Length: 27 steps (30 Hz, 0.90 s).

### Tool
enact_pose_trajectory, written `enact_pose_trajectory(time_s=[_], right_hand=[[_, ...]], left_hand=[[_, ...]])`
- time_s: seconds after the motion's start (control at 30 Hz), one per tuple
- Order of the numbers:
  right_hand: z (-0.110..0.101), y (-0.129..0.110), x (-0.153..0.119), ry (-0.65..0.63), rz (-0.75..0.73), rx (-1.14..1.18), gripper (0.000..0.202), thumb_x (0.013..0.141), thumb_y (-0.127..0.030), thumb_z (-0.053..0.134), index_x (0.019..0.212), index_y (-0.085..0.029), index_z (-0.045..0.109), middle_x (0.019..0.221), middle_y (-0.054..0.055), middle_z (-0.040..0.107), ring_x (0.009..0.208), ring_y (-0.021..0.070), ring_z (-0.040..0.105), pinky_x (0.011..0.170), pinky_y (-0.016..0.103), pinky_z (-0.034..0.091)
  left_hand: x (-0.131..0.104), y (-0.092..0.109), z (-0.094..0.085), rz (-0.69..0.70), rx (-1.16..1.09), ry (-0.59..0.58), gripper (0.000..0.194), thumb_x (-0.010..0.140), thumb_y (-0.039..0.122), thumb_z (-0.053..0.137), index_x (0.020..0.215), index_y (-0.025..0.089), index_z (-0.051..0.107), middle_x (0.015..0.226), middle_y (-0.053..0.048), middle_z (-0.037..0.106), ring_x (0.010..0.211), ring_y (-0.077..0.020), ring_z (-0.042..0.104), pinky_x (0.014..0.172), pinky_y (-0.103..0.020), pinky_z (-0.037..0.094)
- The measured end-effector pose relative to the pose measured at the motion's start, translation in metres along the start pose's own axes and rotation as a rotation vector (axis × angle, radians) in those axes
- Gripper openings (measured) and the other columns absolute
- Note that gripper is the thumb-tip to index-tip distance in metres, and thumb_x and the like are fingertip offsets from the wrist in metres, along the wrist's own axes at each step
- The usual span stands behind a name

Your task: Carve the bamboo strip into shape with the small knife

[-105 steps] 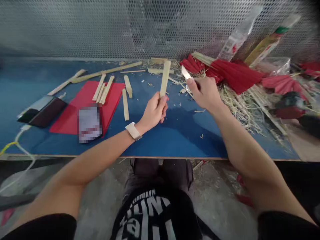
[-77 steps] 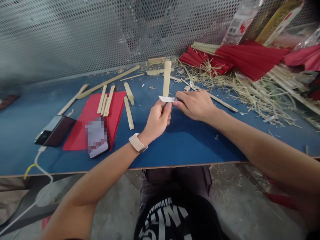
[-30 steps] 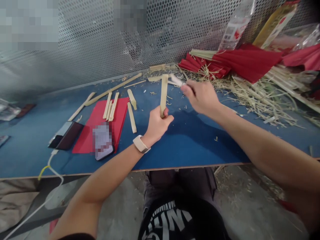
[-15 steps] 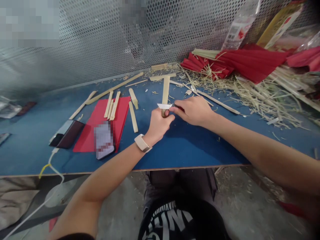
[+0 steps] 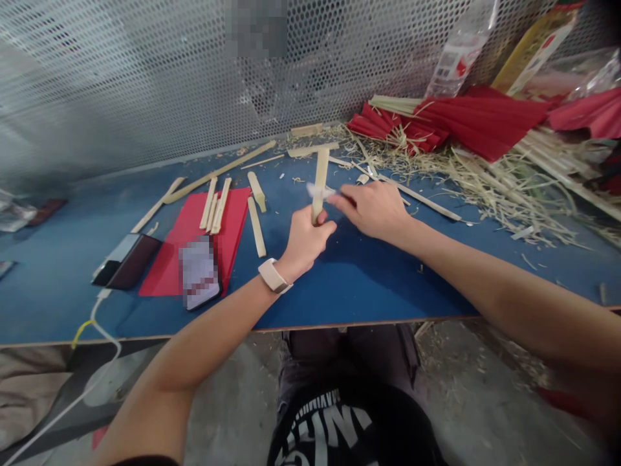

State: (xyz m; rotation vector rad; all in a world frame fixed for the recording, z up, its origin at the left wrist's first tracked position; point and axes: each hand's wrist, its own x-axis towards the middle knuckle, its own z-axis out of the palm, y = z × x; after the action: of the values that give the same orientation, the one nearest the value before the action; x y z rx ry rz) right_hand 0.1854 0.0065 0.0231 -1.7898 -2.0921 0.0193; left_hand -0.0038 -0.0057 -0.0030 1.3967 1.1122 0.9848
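At the centre of the frame, the left hand (image 5: pixel 309 238) has its grip clamped around the lower end of a pale wooden strip (image 5: pixel 322 165), whose free end points toward the perforated metal panel (image 5: pixel 169 90). Just to its right, the right hand (image 5: pixel 376 210) has its grip closed around the handle of a knife (image 5: pixel 319 191). The blade crosses the strip just above the left hand; it is motion-blurred, so contact with the wood cannot be confirmed. For a controlled stroke, the strip is best held rigid, the blade kept at a shallow, constant angle, and pressure directed away from the left hand. The extended left thumb would be safer tucked well below the blade. The front edge of the blue counter (image 5: pixel 369 291) passes beneath both forearms. At right, pleated red paper (image 5: pixel 485 120) and a heap of shavings (image 5: pixel 490 200) may limit outward travel; at left, a red sheet (image 5: pixel 160 262) and a smartphone (image 5: pixel 200 275) do likewise. The broadest visible stretch of blue surface lies at lower centre.
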Motion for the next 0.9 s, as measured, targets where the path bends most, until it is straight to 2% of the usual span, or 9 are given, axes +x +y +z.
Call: enact_pose_trajectory(time_s=[0.03, 0.17, 0.27, 0.43, 0.53, 0.7, 0.9], right_hand=[[0.0, 0.01, 0.007, 0.044, 0.086, 0.033, 0.061, 0.119, -0.062, 0.036, 0.093, -0.021, 0.074, 0.078, 0.01, 0.068, 0.067, 0.0223, 0.05, 0.068, 0.038, 0.024], [-0.011, 0.058, 0.029, 0.269, 0.269, 0.091, 0.061, 0.119, -0.061, 0.037, 0.086, -0.021, 0.07, 0.076, 0.013, 0.065, 0.066, 0.0215, 0.043, 0.07, 0.04, 0.025], [-0.018, 0.07, 0.027, 0.331, 0.225, 0.146, 0.063, 0.12, -0.057, 0.029, 0.084, -0.022, 0.068, 0.073, 0.012, 0.063, 0.067, 0.0223, 0.046, 0.071, 0.041, 0.027], [-0.009, 0.035, 0.006, 0.162, -0.064, 0.159, 0.063, 0.117, -0.065, 0.032, 0.089, -0.023, 0.07, 0.069, 0.007, 0.063, 0.066, 0.024, 0.052, 0.068, 0.038, 0.029], [-0.002, 0.014, -0.005, 0.059, -0.183, 0.11, 0.062, 0.116, -0.065, 0.034, 0.088, -0.022, 0.07, 0.069, 0.007, 0.064, 0.065, 0.0235, 0.053, 0.067, 0.036, 0.025], [-0.001, 0.0, -0.013, -0.045, -0.222, 0.007, 0.059, 0.116, -0.059, 0.037, 0.092, -0.021, 0.074, 0.074, 0.01, 0.07, 0.067, 0.0237, 0.057, 0.066, 0.036, 0.02], [0.001, 0.0, -0.013, -0.075, -0.186, -0.033, 0.06, 0.117, -0.059, 0.036, 0.097, -0.021, 0.078, 0.076, 0.01, 0.072, 0.069, 0.0244, 0.059, 0.068, 0.036, 0.02]], left_hand=[[-0.002, 0.0, 0.0, 0.004, 0.015, -0.021, 0.034, 0.073, 0.009, 0.067, 0.073, 0.025, 0.037, 0.061, 0.01, 0.032, 0.047, -0.0055, 0.029, 0.043, -0.023, 0.024], [-0.008, 0.001, 0.001, 0.023, 0.02, -0.067, 0.035, 0.074, 0.009, 0.069, 0.073, 0.025, 0.037, 0.061, 0.009, 0.036, 0.047, -0.0056, 0.034, 0.043, -0.022, 0.026], [-0.008, 0.002, 0.003, -0.046, -0.054, -0.048, 0.035, 0.075, 0.009, 0.068, 0.076, 0.026, 0.037, 0.06, 0.011, 0.033, 0.044, -0.0047, 0.031, 0.041, -0.022, 0.025], [-0.006, 0.004, 0.005, -0.067, -0.109, -0.032, 0.034, 0.073, 0.009, 0.068, 0.077, 0.026, 0.039, 0.06, 0.012, 0.031, 0.043, -0.0039, 0.03, 0.039, -0.021, 0.024], [-0.007, 0.005, 0.006, -0.047, -0.114, -0.02, 0.033, 0.072, 0.011, 0.068, 0.076, 0.026, 0.039, 0.058, 0.012, 0.031, 0.041, -0.0043, 0.031, 0.039, -0.023, 0.023], [-0.007, 0.005, 0.007, -0.038, -0.116, -0.026, 0.031, 0.07, 0.012, 0.067, 0.075, 0.026, 0.039, 0.058, 0.012, 0.031, 0.042, -0.0046, 0.034, 0.04, -0.023, 0.025], [-0.007, 0.006, 0.006, -0.086, -0.111, -0.025, 0.032, 0.069, 0.011, 0.066, 0.075, 0.025, 0.038, 0.059, 0.012, 0.03, 0.044, -0.0039, 0.03, 0.04, -0.022, 0.023]])
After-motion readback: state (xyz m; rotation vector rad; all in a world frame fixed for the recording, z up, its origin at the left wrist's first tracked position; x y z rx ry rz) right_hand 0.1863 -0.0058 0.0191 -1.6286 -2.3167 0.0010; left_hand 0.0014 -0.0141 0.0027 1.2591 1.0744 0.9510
